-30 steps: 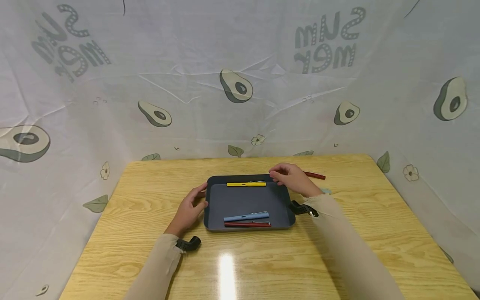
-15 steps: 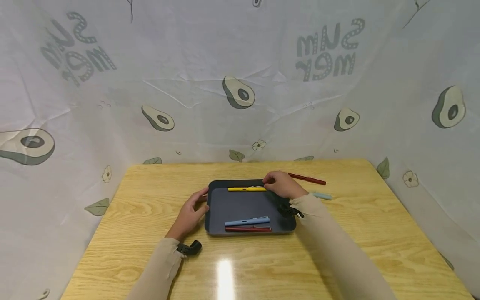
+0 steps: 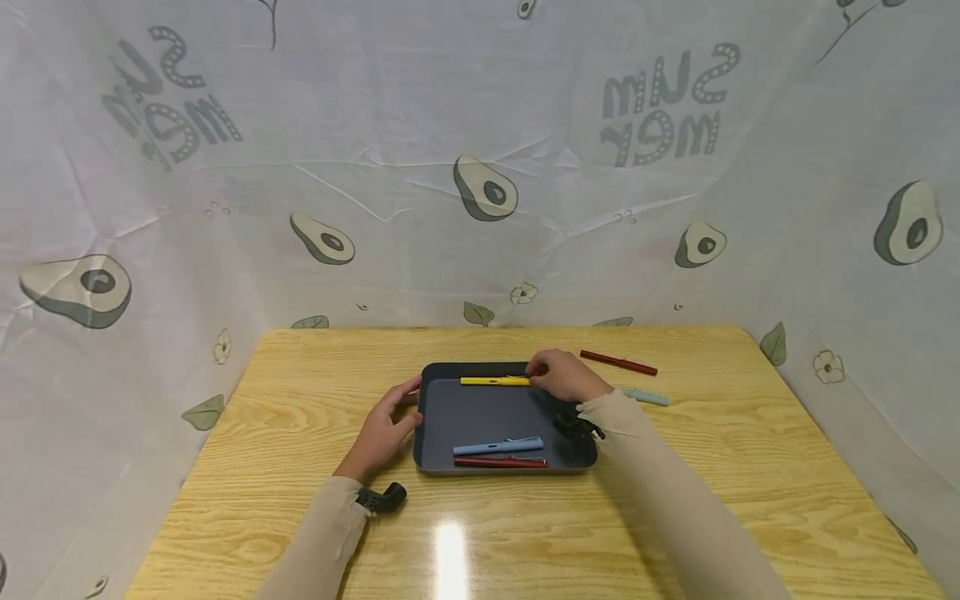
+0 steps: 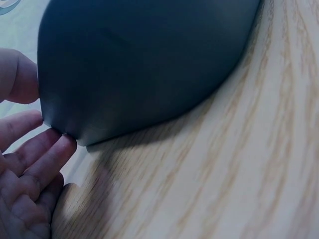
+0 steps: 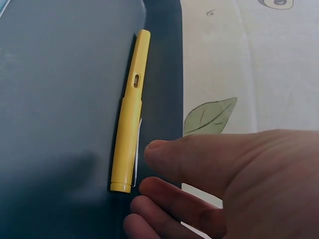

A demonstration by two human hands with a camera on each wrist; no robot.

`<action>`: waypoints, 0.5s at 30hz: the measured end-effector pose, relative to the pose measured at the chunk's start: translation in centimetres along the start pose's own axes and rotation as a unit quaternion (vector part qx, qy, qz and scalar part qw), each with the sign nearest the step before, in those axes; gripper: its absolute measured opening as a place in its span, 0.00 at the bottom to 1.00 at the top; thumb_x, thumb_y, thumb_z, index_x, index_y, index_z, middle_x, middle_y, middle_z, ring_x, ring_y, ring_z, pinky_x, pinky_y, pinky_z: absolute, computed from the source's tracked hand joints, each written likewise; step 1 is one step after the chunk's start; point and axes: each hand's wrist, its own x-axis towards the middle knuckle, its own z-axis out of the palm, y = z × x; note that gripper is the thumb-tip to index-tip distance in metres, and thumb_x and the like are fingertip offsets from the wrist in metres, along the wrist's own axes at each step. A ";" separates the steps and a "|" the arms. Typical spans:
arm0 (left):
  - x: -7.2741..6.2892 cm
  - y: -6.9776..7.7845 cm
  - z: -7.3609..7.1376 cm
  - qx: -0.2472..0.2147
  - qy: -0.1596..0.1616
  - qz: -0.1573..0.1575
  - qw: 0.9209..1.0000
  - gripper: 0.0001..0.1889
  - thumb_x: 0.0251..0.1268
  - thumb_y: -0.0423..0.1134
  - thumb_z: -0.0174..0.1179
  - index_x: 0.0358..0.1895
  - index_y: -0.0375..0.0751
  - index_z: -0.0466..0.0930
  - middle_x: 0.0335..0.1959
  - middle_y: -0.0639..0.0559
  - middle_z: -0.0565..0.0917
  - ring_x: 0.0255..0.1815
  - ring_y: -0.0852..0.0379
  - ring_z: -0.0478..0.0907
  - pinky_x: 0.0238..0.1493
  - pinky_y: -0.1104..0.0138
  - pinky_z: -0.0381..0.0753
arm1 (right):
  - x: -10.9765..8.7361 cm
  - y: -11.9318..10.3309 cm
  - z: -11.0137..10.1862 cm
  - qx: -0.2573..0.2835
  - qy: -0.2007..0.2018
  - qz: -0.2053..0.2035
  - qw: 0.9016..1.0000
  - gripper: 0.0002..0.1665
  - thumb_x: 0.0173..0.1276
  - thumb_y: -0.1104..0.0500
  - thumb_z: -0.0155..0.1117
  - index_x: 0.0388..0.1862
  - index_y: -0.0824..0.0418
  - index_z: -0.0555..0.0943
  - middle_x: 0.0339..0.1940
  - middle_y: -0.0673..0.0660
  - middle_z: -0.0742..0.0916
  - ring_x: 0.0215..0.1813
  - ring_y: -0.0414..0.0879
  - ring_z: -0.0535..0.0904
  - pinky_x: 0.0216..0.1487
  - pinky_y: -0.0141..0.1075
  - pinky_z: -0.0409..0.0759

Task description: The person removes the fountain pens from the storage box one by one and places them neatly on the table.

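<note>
A yellow fountain pen (image 5: 128,119) with a wire clip and a small barrel window lies along the back of the dark grey tray (image 3: 480,417). My right hand (image 3: 566,377) is over the tray's back right part, at the pen's cap end. In the right wrist view its thumb (image 5: 169,154) and fingers stand slightly apart from the pen, nothing between them. My left hand (image 3: 382,433) rests at the tray's left side, fingertips (image 4: 65,142) touching the outer wall. Near the tray's front lie a blue pen (image 3: 497,447) and a dark red pen (image 3: 498,462).
On the wooden table (image 3: 315,367), behind and to the right of the tray, lie another dark red pen (image 3: 618,362) and a pale blue-green pen (image 3: 647,397), the latter partly behind the right sleeve. A printed cloth (image 3: 405,250) hangs behind the table.
My right hand has moved left and down from the tray's back right edge to the yellow pen's cap end, uncovering more of the two pens on the table. The left hand stays at the tray.
</note>
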 end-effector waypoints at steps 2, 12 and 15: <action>0.0 0.1 0.1 0.001 -0.001 0.001 1.000 0.33 0.74 0.29 0.59 0.80 0.46 0.64 0.76 0.45 0.70 0.71 0.43 0.73 0.70 0.44 0.69 | -0.1 0.1 0.0 -0.002 -0.002 0.000 1.000 0.13 0.77 0.63 0.62 0.56 0.66 0.84 0.52 0.60 0.87 0.54 0.55 0.83 0.56 0.50 0.82; 0.0 0.1 0.1 0.001 0.000 -0.007 1.000 0.33 0.74 0.30 0.59 0.80 0.46 0.63 0.76 0.45 0.70 0.71 0.44 0.73 0.70 0.45 0.69 | -0.2 0.3 0.0 -0.004 -0.016 -0.007 1.000 0.13 0.77 0.62 0.62 0.55 0.65 0.84 0.51 0.59 0.88 0.53 0.54 0.84 0.55 0.49 0.82; 0.0 0.0 0.1 0.003 -0.001 -0.003 1.000 0.33 0.75 0.30 0.59 0.80 0.46 0.63 0.76 0.45 0.70 0.71 0.43 0.73 0.70 0.45 0.69 | -0.2 0.5 0.0 -0.006 -0.017 -0.010 1.000 0.12 0.77 0.62 0.63 0.54 0.65 0.85 0.50 0.58 0.88 0.52 0.53 0.84 0.53 0.48 0.82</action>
